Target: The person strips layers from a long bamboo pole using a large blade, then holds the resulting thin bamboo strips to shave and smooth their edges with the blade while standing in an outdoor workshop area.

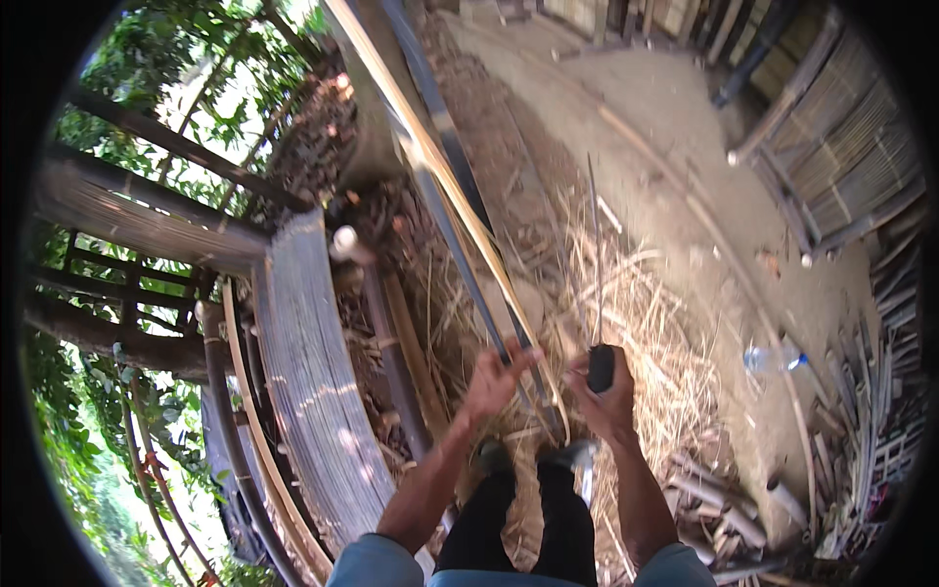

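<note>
My left hand is closed around long split bamboo strips, near their lower ends. They slant up and away to the top of the view; one shows a pale inner face, others a dark outer side. My right hand grips the black handle of a long knife, just right of the strips. Its thin blade, seen nearly edge-on, points away from me. The knife and the pale strip's lower end are close together, but I cannot tell whether they touch.
Pale shavings cover the ground around my feet. A slatted bamboo bench stands at the left, beside dark poles. Rightward lie a clear plastic bottle, a long thin pole and cut bamboo pieces. Woven panels stand far right.
</note>
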Action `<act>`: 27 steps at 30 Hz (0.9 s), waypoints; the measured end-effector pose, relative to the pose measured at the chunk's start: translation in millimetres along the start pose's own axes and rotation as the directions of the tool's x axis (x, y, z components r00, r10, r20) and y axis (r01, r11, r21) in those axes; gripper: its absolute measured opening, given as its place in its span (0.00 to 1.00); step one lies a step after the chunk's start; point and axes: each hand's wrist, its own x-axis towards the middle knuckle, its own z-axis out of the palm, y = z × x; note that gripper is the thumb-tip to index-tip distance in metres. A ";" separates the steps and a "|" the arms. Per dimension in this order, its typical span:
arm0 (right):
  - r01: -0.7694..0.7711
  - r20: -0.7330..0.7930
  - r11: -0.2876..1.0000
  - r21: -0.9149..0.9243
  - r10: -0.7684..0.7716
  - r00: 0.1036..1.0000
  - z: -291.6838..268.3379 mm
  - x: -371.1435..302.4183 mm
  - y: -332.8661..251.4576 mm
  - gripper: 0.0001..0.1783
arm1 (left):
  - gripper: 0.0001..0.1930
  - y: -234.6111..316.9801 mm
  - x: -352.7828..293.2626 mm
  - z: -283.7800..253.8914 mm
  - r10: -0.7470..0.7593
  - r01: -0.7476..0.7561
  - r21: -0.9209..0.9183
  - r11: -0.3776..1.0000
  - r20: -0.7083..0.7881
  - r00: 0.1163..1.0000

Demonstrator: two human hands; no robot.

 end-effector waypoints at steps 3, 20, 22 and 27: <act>0.086 0.012 0.984 0.157 -0.089 0.996 27.3 36.1 -58.8 0.26 | 0.19 13.1 -16.6 7.9 0.040 -0.044 0.177 0.983 0.021 0.999; 0.267 0.080 0.929 -0.255 -0.255 0.964 18.4 19.7 -93.8 0.29 | 0.14 -7.8 -61.3 -14.2 0.052 -0.046 -0.053 0.998 0.105 0.993; 0.254 0.102 0.933 -0.254 -0.236 0.966 17.2 17.4 -98.4 0.27 | 0.14 17.0 -71.6 -15.5 -0.061 0.047 0.132 0.990 0.104 0.993; 0.209 0.187 0.958 -0.195 -0.173 0.967 22.7 8.6 -117.9 0.29 | 0.14 4.0 -76.1 -27.4 -0.071 0.048 0.205 0.978 0.107 0.992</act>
